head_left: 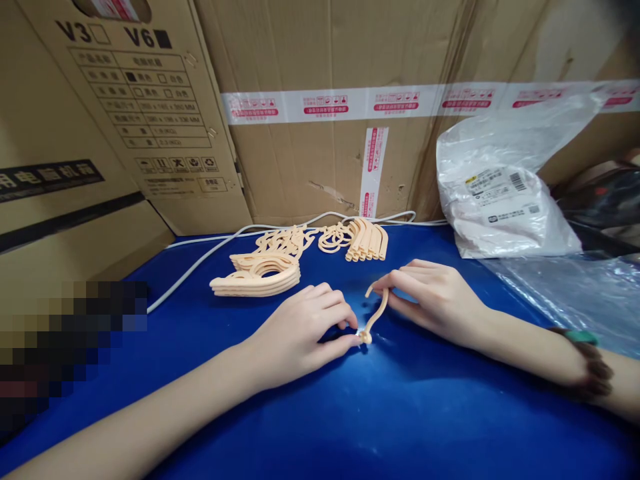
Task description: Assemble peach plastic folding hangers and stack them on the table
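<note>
A thin, curved peach-coloured plastic piece [379,316] lies between my two hands on the blue table [350,413]. My left hand [300,330] pinches its lower end with thumb and fingertips against the table. My right hand [434,297] pinches the upper end, fingers curled. Behind my hands lies a stack of similar peach pieces [257,273], and further back a row of curved ones [367,240] stands on edge.
Large cardboard boxes [325,100] wall off the back and left. A white cable [200,260] runs along the rear of the table. A white plastic bag with a label [500,193] and clear plastic sheeting [575,293] sit at the right.
</note>
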`<action>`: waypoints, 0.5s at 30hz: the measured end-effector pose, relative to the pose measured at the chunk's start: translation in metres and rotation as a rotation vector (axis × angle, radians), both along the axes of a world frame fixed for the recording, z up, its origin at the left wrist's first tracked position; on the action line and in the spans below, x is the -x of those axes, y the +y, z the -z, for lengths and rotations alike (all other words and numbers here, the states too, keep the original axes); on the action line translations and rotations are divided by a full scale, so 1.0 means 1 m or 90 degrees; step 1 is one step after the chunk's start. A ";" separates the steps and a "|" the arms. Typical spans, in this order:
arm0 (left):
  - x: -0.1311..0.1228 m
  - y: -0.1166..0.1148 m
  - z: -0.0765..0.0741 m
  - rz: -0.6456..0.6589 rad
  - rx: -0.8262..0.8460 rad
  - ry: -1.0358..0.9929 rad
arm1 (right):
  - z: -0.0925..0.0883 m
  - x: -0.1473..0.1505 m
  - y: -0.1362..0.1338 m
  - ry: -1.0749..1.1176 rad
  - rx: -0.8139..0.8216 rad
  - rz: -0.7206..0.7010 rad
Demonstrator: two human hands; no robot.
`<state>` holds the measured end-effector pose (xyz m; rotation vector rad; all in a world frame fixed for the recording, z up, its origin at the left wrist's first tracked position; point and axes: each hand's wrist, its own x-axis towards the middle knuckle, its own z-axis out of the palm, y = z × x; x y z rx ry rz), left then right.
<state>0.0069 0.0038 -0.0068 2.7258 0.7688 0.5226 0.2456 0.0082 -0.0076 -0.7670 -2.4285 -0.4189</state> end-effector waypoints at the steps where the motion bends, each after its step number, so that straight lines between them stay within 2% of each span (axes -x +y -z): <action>1: 0.000 0.000 0.000 0.000 -0.005 0.001 | 0.000 0.000 0.000 -0.006 -0.001 -0.006; 6: 0.000 -0.001 0.001 0.005 -0.022 0.004 | 0.001 0.000 0.003 -0.029 -0.047 -0.015; 11: 0.000 -0.001 0.002 0.022 -0.047 0.021 | 0.000 -0.004 0.005 -0.115 -0.131 -0.029; 15: 0.000 -0.001 0.003 0.034 -0.073 0.024 | -0.001 -0.005 0.004 -0.142 -0.139 -0.018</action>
